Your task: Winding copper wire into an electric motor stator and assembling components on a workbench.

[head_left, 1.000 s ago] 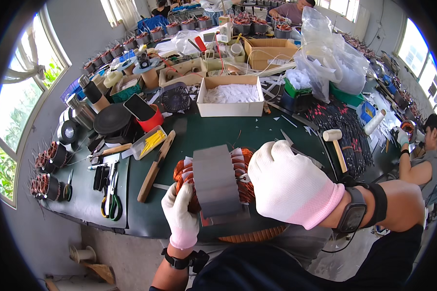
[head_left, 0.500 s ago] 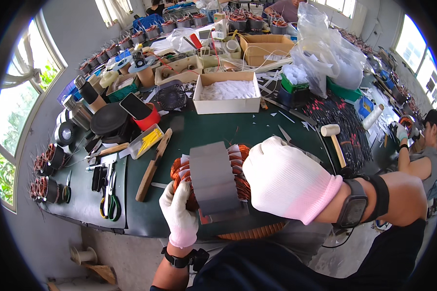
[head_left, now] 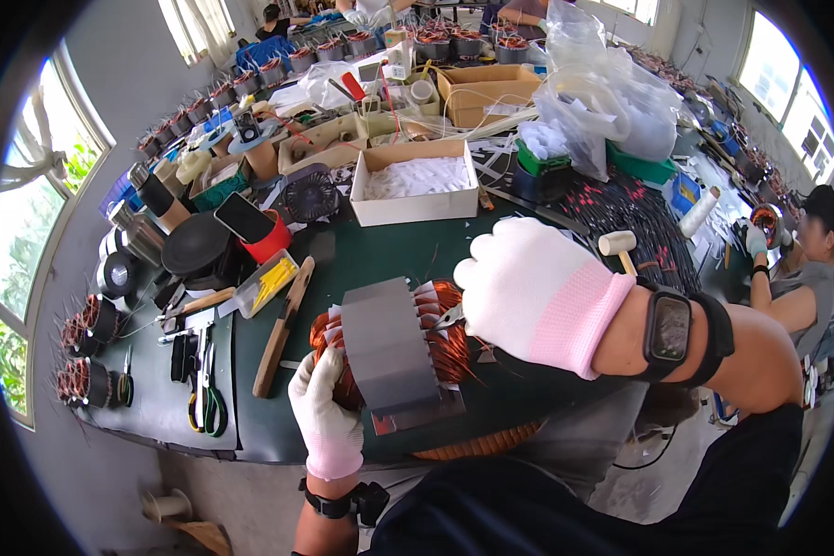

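Observation:
A motor stator (head_left: 387, 345) with a grey laminated core lies on its side at the table's near edge. Copper windings (head_left: 452, 347) bulge from both its ends, with white insulation slips between core and wire. My gloved left hand (head_left: 324, 398) is closed on the winding at the left end. At the right end, my gloved right hand (head_left: 533, 287) is in a fist around a tool with a pointed metal tip (head_left: 448, 318). That tip touches or nearly touches the right winding; the rest of the tool is hidden by the glove.
Left of the stator lie a wooden-handled knife (head_left: 283, 329), a box of yellow sticks (head_left: 271, 283) and scissors (head_left: 208, 394). A white carton (head_left: 412, 218) of paper slips stands behind. A mallet (head_left: 618, 244) is beyond my right hand. Another person (head_left: 811, 264) works at right.
My right hand has shifted left and turned, bringing the metal tip into sight at the right winding. The view has moved slightly; my left hand stays on the stator.

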The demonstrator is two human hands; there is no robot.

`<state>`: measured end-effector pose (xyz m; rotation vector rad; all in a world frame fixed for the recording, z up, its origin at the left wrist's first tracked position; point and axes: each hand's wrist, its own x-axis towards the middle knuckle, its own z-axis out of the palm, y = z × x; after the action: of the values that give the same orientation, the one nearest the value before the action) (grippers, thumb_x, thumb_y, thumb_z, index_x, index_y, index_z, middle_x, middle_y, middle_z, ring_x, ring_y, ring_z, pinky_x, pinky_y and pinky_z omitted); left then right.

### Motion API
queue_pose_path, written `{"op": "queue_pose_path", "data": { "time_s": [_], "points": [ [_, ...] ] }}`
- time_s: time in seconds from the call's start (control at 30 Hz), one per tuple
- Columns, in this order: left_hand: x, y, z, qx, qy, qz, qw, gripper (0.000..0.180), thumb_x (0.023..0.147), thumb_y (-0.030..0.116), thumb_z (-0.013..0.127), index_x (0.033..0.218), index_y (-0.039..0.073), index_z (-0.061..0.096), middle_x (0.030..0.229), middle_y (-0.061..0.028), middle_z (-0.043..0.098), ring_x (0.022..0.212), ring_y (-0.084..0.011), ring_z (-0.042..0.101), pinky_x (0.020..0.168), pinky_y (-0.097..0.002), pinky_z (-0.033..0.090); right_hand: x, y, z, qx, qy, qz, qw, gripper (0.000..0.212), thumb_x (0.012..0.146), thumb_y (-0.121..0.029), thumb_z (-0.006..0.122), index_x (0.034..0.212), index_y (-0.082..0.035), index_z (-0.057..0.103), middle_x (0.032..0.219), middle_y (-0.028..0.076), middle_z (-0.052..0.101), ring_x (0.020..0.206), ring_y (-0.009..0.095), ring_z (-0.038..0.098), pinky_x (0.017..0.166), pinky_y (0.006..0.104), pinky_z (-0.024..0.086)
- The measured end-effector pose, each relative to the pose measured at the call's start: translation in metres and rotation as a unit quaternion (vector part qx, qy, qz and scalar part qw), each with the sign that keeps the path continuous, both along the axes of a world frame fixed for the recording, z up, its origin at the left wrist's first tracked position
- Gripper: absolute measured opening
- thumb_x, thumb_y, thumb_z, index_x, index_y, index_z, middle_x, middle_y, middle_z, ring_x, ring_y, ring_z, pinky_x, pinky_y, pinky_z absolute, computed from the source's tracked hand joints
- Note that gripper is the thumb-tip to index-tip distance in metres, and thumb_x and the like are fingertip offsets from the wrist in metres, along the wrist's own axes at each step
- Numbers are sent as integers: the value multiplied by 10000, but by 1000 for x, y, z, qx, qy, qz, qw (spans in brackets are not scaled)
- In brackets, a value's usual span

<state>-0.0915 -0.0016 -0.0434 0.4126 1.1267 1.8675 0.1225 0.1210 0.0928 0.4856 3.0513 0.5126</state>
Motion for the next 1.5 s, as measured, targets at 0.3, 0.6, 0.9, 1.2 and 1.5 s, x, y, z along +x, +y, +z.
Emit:
{"op": "queue_pose_path", "data": {
  "time_s": [0.3, 0.6, 0.9, 1.2, 1.5],
  "points": [
    [-31, -18, 1, -42, 130, -180, 974, 375, 1083, 198, 506, 1328, -75, 582, 1149, -66, 697, 992, -96, 644, 874, -254, 504, -10, -3, 17, -42, 134, 33, 990, 292, 694, -214, 842, 699, -50, 600, 861, 95, 599, 789, 292, 570, 714, 421, 469],
    [-31, -20, -13, -11, 44, -167, 985, 381, 1086, 220, 549, 1351, -52, 576, 1124, -32, 687, 962, -78, 618, 895, -270, 513, -91, -28, 36, -22, -52, 102, 993, 119, 743, -169, 737, 707, -82, 664, 822, 67, 591, 821, 262, 621, 737, 389, 507],
    [-22, -16, -8, -23, 127, -134, 983, 234, 941, 47, 654, 1159, -30, 624, 959, 20, 652, 800, -31, 567, 732, -207, 476, -92, -22, 56, -29, -141, -26, 989, 106, 775, -175, 694, 732, -84, 726, 865, 61, 653, 920, 245, 661, 815, 372, 543],
    [0, -8, -27, 36, 63, -9, 997, 384, 973, 53, 510, 1332, -76, 555, 1218, -141, 684, 1083, -193, 686, 982, -322, 535, -1, -19, 10, 0, 46, -37, 998, 119, 703, -182, 715, 689, -72, 670, 788, 51, 565, 810, 234, 587, 705, 367, 469],
    [-15, -16, -5, -54, 184, -112, 975, 356, 1013, 117, 525, 1303, -79, 588, 1110, -93, 702, 971, -122, 668, 880, -257, 527, -3, -29, -28, -35, 135, 20, 990, 185, 709, -180, 686, 746, 1, 697, 805, 109, 628, 804, 269, 608, 731, 357, 501]
  ]
}}
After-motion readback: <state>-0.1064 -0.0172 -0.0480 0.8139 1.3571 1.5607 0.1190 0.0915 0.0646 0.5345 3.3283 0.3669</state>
